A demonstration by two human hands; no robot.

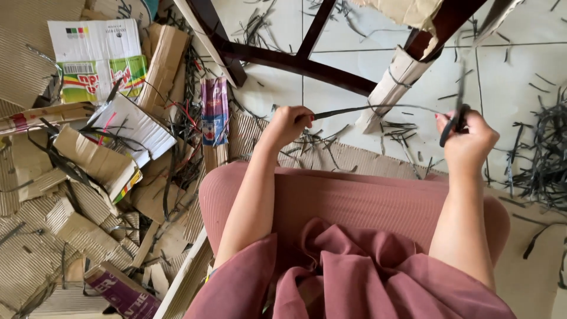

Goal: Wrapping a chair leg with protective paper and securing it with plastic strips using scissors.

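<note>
Both hands, left hand (287, 124) and right hand (469, 139), grip one dark strip (378, 108).

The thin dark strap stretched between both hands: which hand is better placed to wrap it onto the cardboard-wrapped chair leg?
Probably the right hand: its strap end sits nearer the cardboard-wrapped leg.

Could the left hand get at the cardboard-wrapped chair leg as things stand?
Probably yes: the left hand is near the cardboard-wrapped chair leg, with only floor litter between, but it is shut on a dark strip.
</note>
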